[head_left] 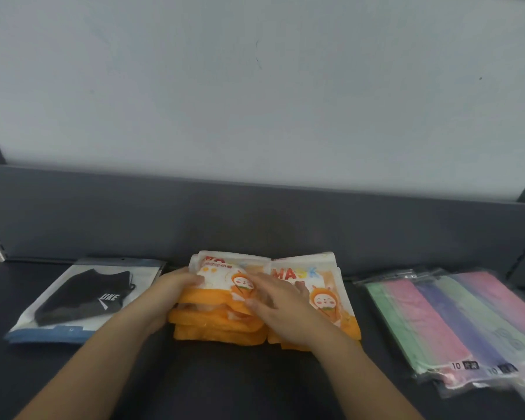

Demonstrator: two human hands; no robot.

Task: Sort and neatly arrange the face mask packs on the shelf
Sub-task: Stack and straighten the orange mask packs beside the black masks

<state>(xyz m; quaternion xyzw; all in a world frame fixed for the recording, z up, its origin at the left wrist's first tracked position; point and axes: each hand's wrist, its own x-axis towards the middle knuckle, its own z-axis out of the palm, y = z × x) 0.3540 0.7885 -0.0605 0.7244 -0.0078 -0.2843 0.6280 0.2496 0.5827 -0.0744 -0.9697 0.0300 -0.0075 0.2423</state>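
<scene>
Both my hands meet the orange packs on the shelf: left hand fingers curl round their side, right hand fingers lie flat

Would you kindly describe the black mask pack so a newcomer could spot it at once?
On the dark shelf, look to the far left, left of the orange cartoon packs. The black mask pack lies flat, alone: a clear, blue-edged pouch showing one black mask with white lettering, unlike the pastel striped packs at right.
</scene>
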